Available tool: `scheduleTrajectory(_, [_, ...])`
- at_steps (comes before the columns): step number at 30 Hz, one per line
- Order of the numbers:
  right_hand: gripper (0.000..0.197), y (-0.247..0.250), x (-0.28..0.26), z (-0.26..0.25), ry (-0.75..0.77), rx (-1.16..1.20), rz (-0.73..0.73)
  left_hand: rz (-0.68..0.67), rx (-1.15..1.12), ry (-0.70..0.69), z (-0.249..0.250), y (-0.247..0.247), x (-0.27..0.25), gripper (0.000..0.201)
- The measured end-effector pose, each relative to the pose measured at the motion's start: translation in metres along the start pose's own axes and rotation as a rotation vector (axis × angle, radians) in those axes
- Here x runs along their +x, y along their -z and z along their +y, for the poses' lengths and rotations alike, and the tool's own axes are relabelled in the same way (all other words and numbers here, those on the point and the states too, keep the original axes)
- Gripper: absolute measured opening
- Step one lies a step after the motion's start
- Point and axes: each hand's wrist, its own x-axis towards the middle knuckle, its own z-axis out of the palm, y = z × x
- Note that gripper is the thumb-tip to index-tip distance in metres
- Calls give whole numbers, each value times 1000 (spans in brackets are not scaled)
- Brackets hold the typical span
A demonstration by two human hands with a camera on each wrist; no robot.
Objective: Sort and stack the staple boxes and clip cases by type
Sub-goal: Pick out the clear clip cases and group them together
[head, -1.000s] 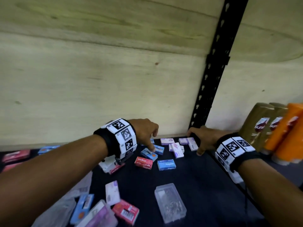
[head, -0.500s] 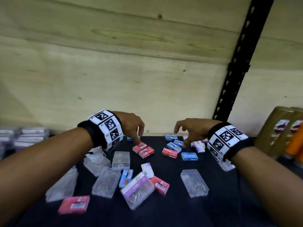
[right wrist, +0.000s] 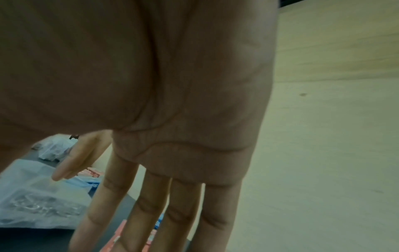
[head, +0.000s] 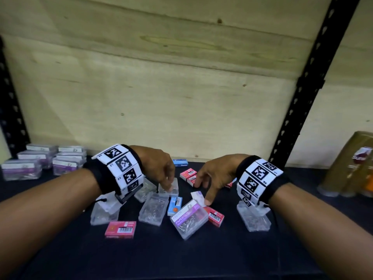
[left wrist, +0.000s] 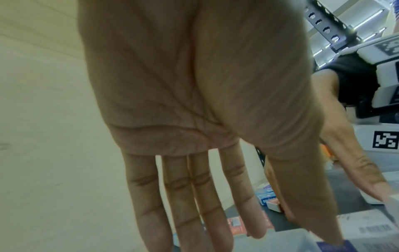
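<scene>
Clear clip cases [head: 153, 209] and red [head: 120, 229], blue [head: 175, 205] and white staple boxes [head: 198, 196] lie scattered on the dark shelf [head: 181, 259]. My left hand [head: 166, 182] reaches down with straight fingers onto a small clear case [head: 173, 188]; the left wrist view shows the left hand [left wrist: 215, 230] empty. My right hand [head: 203, 188] hovers beside it, its thumb on the white box and its fingers by two red boxes [head: 188, 174]. Its fingers [right wrist: 162, 221] are straight and hold nothing. A purple-labelled clip case [head: 189, 219] lies in front.
Stacks of labelled clip cases [head: 40, 162] stand at the back left. Brown and orange bottles [head: 353, 166] stand at the right. A black perforated post [head: 308, 81] rises at the back right before the plywood wall. Another clear case [head: 254, 218] lies under my right wrist.
Both hands have moved left from the far boxes to the middle pile and come lower. The left fingers now touch a clear case and the right thumb touches the white box.
</scene>
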Motion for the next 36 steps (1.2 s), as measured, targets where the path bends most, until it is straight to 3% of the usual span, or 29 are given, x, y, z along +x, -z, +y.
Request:
scheduleTrajectory(8, [53,-8,8,4,23,47,-32,23,5,-2,-4,-4,6,38])
scheduleTrajectory(15, [49,0,2,27,7,71,45,5,-8,-4,-6,-5,17,45])
scheduleTrajectory(24, [56,10,-32,155,-331,136,303,-38,-51,6,-4,2,28,40])
scheduleTrajectory(30, [58,-23,-43,213,-460,224,316,-30,-84,10,-6,4,33,35])
scheduleTrajectory(36, [57,-38,-37,223,-494,239,258,-49,-76,13,-3,5,31,35])
